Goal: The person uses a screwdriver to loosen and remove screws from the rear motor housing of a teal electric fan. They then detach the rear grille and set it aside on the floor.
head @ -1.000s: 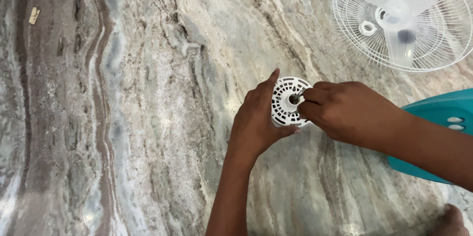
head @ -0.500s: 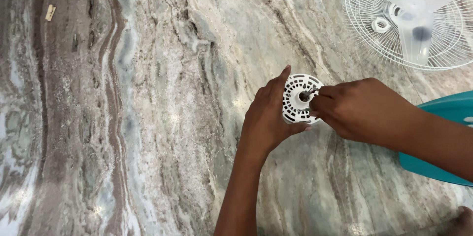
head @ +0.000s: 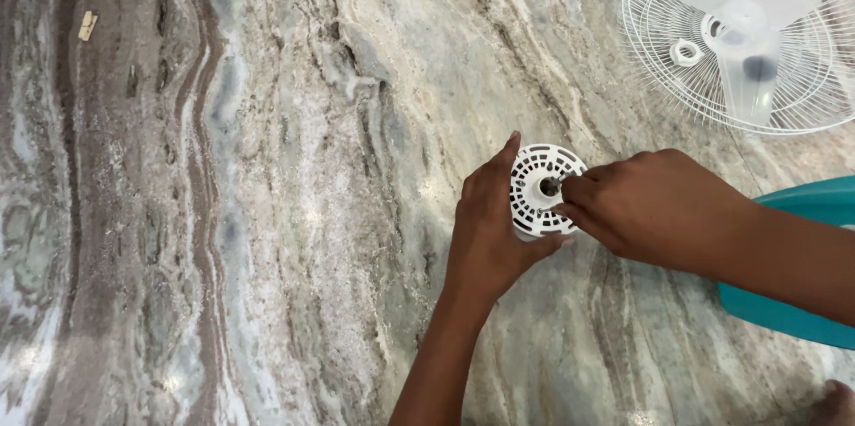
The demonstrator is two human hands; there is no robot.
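Note:
A round white slotted plastic housing stands on the marble floor. My left hand wraps around its left side, thumb under its lower edge and forefinger up along its rim. My right hand comes in from the right with its fingertips pinched on a small metal piece at the housing's centre hole. What the fingertips pinch is too small to name.
A white wire fan guard lies at the top right with a translucent fan blade and a small white ring on it. A teal fan base sits at the right edge. A small wooden chip lies far left.
The view has shifted a little, so the housing and both hands sit slightly further right and lower in frame. Both hands keep their hold on the housing.

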